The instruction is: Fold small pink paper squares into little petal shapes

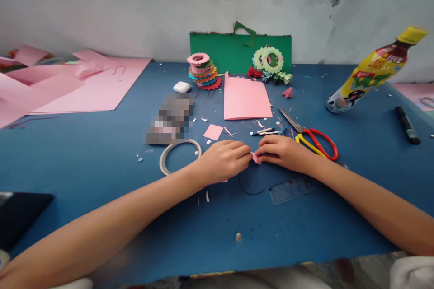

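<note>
Between the fingertips of both hands is a small piece of pink paper (256,158), largely covered by the fingers. My left hand (226,159) pinches its left side, and my right hand (284,151) pinches its right side. A flat pink paper square (213,132) lies just beyond my left hand. Left of that hand rests a roll of white tape (163,162), partly behind the wrist. Scissors (317,140) with red and yellow handles lie behind my right wrist, blades pointing away. A clear plastic ruler (287,191) is on the table below my right hand.
Beyond the hands stand a folded pink sheet (247,98), a stack of scalloped paper rings (204,72) and a green board (220,52). A bottle (373,72) and a black marker (407,125) are at right. Large pink sheets (98,88) cover the back left; paper scraps litter the blue table (135,221).
</note>
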Available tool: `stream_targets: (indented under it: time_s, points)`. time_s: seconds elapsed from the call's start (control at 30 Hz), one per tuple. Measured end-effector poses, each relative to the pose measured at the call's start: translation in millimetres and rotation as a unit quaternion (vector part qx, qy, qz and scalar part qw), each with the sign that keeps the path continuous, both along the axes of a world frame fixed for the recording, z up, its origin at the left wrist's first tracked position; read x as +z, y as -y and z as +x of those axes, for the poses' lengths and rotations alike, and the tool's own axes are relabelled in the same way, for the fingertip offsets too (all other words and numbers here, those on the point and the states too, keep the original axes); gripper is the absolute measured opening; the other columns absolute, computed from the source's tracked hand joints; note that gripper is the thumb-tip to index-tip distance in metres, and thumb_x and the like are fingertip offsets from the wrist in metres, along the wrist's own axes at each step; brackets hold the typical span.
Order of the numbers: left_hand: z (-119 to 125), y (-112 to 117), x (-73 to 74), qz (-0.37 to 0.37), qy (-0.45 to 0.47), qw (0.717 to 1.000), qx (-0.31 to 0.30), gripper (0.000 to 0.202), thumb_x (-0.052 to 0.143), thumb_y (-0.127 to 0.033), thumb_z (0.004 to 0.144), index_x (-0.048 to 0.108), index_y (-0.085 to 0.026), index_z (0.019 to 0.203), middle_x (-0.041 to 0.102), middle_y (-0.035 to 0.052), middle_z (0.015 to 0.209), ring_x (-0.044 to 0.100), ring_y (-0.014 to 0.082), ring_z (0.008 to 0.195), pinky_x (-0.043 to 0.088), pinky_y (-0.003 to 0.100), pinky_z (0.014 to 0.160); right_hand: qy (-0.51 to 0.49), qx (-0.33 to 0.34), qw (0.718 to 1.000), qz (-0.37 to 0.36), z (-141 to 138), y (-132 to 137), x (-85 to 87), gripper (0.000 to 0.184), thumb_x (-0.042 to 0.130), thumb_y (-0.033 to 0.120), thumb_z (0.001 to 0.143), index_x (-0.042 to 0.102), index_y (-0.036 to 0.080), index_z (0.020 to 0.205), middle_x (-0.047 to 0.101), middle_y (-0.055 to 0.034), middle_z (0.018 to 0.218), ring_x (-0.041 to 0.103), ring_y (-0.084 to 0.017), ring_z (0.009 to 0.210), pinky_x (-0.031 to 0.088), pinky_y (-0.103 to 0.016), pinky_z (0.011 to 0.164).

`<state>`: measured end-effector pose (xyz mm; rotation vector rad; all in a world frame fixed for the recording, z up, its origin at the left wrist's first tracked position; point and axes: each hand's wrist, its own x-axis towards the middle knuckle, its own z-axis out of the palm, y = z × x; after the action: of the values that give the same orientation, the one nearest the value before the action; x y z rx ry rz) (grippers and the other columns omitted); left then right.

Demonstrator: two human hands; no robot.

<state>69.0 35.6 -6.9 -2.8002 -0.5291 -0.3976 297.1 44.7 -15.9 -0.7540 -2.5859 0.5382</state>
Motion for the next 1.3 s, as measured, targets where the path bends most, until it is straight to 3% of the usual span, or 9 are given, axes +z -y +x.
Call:
stream_targets:
  time_s: [0.27,0.47,0.67,0.83,0.97,1.13,1.3]
  points:
    - [3.0,-0.7,5.0,-0.023,0.008,0.999,0.023,0.029,0.039,-0.022,0.093,0.064,-0.016,0.081,0.068,0.0038,0.083,0.062,0.0159,0.078,0.049,0.029,0.071,0.021,-0.036,0.998,0.040,-1.7,5.8,-1.3,0.020,0.049,0.030,0.091,0.066,0.019,0.095,0.062,-0.0055,0.093,0.058,-0.016,0.088,0.048,-0.028,0.078]
    - [2.0,-6.1,7.9,-0.098,-0.049,0.994,0.023,0.027,0.038,-0.022,0.093,0.064,-0.015,0.086,0.066,0.0054,0.086,0.061,0.0168,0.078,0.048,0.030,0.070,0.042,-0.036,0.996,0.068,-3.4,6.2,-1.4,0.021,0.046,0.029,0.092,0.065,0.019,0.094,0.063,-0.0055,0.096,0.058,-0.016,0.091,0.048,-0.028,0.078]
    - [0.9,-6.5,16.4,-0.110,-0.102,0.989,-0.003,0.027,0.036,-0.020,0.094,0.062,-0.015,0.086,0.063,0.0061,0.085,0.058,0.0165,0.081,0.046,0.030,0.075,0.088,-0.029,0.986,0.142,-5.6,8.5,-2.0,0.025,0.039,0.027,0.095,0.063,0.016,0.095,0.063,-0.0072,0.097,0.058,-0.017,0.091,0.048,-0.028,0.073]
    - [5.2,10.9,28.3,-0.145,-0.136,0.979,0.051,0.022,0.040,-0.021,0.091,0.059,-0.015,0.101,0.061,0.0082,0.095,0.057,0.0196,0.085,0.045,0.033,0.078,0.133,-0.001,0.972,0.192,-2.0,10.0,0.9,0.023,0.037,0.022,0.095,0.060,0.015,0.097,0.062,-0.0074,0.100,0.058,-0.017,0.089,0.047,-0.027,0.070]
    - [4.8,26.4,35.7,-0.176,-0.154,0.966,0.109,0.032,0.044,-0.019,0.086,0.053,-0.016,0.117,0.059,0.0101,0.105,0.055,0.0235,0.096,0.044,0.036,0.082,0.156,0.029,0.966,0.204,-1.2,10.0,4.2,0.025,0.034,0.018,0.096,0.059,0.015,0.098,0.062,-0.0081,0.096,0.057,-0.017,0.086,0.045,-0.027,0.068]
    - [0.6,35.3,37.2,-0.194,-0.164,0.957,0.138,0.046,0.040,-0.016,0.085,0.043,-0.016,0.131,0.051,0.0124,0.128,0.049,0.0239,0.114,0.042,0.035,0.088,0.115,-0.016,0.976,0.186,-6.1,9.7,-1.3,0.022,0.040,0.025,0.095,0.060,0.015,0.094,0.063,-0.0076,0.095,0.057,-0.017,0.087,0.045,-0.026,0.069]
    - [0.4,35.9,36.7,-0.203,-0.167,0.953,0.147,0.049,0.044,-0.016,0.081,0.043,-0.016,0.130,0.050,0.0131,0.128,0.049,0.0252,0.113,0.043,0.037,0.088,0.115,-0.025,0.976,0.184,-7.7,9.4,-3.1,0.022,0.040,0.025,0.094,0.060,0.016,0.094,0.063,-0.0068,0.096,0.058,-0.017,0.088,0.045,-0.026,0.069]
